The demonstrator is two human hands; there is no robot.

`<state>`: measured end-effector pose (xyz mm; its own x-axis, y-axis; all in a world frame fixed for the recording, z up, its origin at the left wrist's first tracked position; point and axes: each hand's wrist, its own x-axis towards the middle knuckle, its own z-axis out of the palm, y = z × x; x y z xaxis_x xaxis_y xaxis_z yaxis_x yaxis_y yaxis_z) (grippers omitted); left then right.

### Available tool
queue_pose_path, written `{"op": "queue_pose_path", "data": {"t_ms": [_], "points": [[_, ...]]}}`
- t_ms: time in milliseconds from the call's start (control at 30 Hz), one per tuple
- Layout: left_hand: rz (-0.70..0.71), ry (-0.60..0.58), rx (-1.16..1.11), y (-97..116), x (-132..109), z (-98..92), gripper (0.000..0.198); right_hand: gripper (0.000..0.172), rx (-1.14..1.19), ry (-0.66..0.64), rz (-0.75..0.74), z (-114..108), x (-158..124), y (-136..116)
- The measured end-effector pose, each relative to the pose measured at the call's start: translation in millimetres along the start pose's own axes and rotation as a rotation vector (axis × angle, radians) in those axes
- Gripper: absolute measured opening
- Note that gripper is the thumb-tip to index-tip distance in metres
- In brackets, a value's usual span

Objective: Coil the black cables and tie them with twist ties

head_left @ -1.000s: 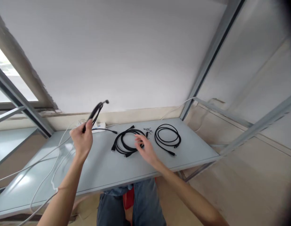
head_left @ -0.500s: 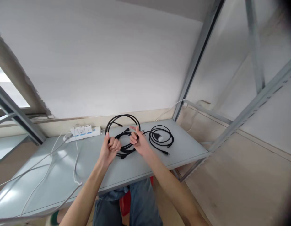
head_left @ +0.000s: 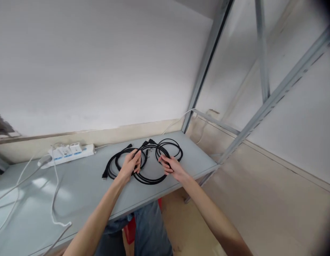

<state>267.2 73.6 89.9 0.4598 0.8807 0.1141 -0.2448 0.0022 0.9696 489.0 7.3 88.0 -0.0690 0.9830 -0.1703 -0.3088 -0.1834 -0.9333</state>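
Note:
A coiled black cable (head_left: 149, 182) is held between my two hands, low over the tabletop. My left hand (head_left: 131, 164) is closed around the left side of the loop. On the right side, my right hand (head_left: 170, 166) grips the same coil with curled fingers. Dark plugs (head_left: 151, 141) show at the top of the loop. Another black cable coil (head_left: 110, 164) lies partly behind my left hand, with a connector at its lower left. A thinner black cable coil (head_left: 178, 142) rests behind my right hand, partly covered by it.
The grey-blue shelf top (head_left: 92, 192) carries a white power strip (head_left: 83, 152) with plugs and chargers at the left. White cords (head_left: 56, 192) trail across the shelf's left part. A grey metal upright (head_left: 202, 78) stands at the back right corner, and a white wall rises behind.
Both hands have come down and to the right with the coil, which was raised upright and is now lower and flatter. My view has turned to the right.

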Motion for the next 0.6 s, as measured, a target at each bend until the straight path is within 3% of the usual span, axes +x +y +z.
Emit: {"op": "queue_pose_path", "data": {"t_ms": [133,333,433,600], "points": [[0.014,-0.070,0.097,-24,9,31.5,0.055,0.050,0.039,0.244,-0.158,-26,-17,2],[0.182,-0.279,0.423,-56,25,60.3,0.054,0.059,-0.072,0.304,-0.141,-93,-42,-12],[0.286,-0.320,0.601,-75,37,64.3,0.057,0.061,-0.073,0.308,-0.101,-131,-60,-25],[0.406,-0.395,1.090,-110,53,56.4,0.057,0.056,-0.042,0.368,-0.116,-179,-107,-37]]}}
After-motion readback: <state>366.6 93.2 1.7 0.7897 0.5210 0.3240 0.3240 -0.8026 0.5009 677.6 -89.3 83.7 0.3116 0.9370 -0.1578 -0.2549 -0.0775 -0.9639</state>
